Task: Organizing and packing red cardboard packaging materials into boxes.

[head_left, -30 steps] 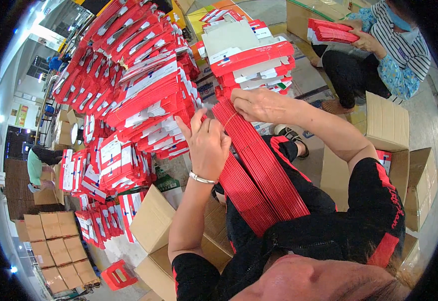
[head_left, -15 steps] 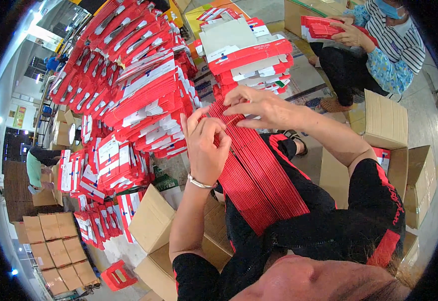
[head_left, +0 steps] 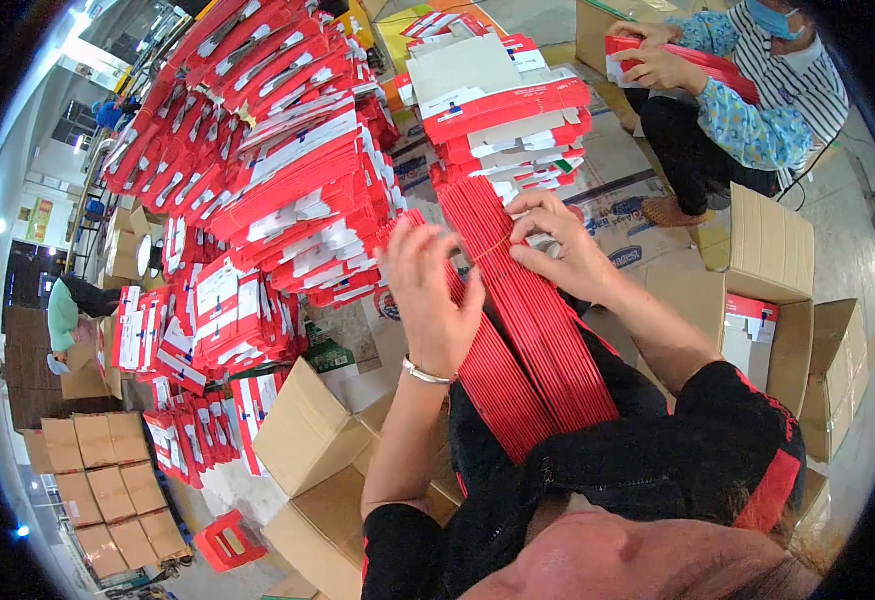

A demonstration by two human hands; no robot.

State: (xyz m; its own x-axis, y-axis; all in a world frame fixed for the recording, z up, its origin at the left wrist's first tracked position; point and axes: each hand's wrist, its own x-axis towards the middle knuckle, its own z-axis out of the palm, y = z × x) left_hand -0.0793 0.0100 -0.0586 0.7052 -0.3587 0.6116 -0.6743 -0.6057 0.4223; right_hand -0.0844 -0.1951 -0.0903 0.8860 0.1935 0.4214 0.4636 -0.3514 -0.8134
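A long stack of flat red cartons (head_left: 547, 350), edges up, rests on my lap in two rows with a dark gap between them. A thin orange rubber band (head_left: 492, 248) lies stretched across its far part. My right hand (head_left: 557, 245) is at the stack's right side, with thumb and fingers closed on the band. At the left side my left hand (head_left: 432, 295) has its thumb and fingers apart, slightly blurred, close to the band's other end. Whether it touches the band is hard to see.
Tall piles of red and white flat cartons (head_left: 297, 190) stand ahead to the left, another pile (head_left: 507, 105) straight ahead. Open cardboard boxes (head_left: 307, 430) flank me; one on the right (head_left: 772, 240) holds cartons. A co-worker (head_left: 757, 110) sits at far right holding red cartons. A red stool (head_left: 229, 541) stands lower left.
My hands have moved apart, the right one toward the right edge of the stack. The left fingers have opened from a pinch. The band now shows stretched across the right row.
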